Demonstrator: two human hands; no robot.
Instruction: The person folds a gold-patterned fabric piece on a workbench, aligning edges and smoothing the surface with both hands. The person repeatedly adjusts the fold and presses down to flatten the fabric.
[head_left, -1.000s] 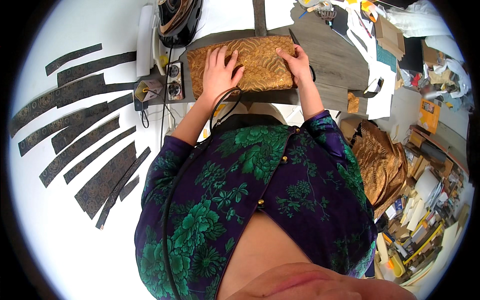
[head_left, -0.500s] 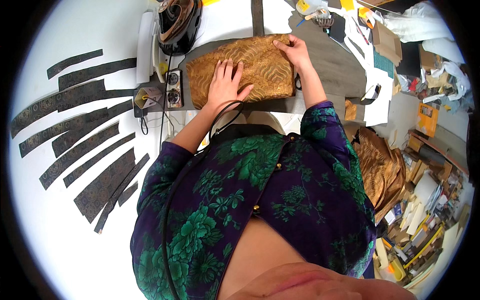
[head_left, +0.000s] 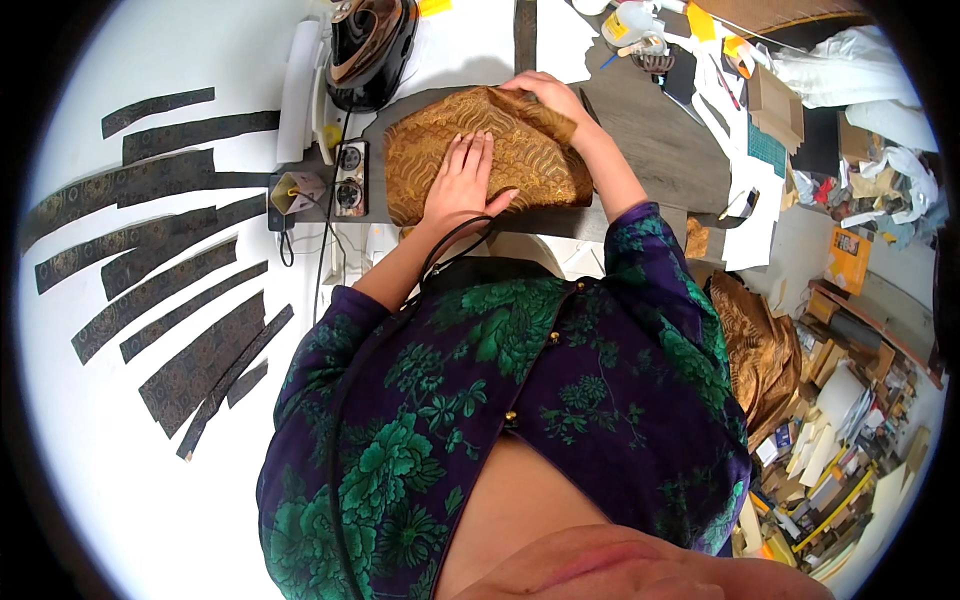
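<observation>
A gold-brown brocade cloth [head_left: 430, 150] with a wavy pattern lies on the dark grey table. My left hand [head_left: 463, 185] rests flat on its middle, fingers stretched out. At the cloth's far right edge my right hand [head_left: 555, 102] is closed on the fabric, its fingers reaching over the edge. There the cloth is lifted and bunched into folds under the wrist. The tips of the right fingers are partly hidden. A thin dark tool [head_left: 587, 98] lies just right of that hand.
A dark iron [head_left: 370, 50] stands behind the cloth to the left. Beside it are a power strip [head_left: 350, 178] and cable. Dark patterned strips [head_left: 170, 240] hang at the left on white. Papers and a bottle [head_left: 630, 22] lie at the far right. More gold-brown cloth [head_left: 750, 345] hangs on the right.
My right hand has moved left along the far edge, drawing the cloth's right corner inward. The cloth, flat before, is now raised and folded there. My left hand stays flat on it.
</observation>
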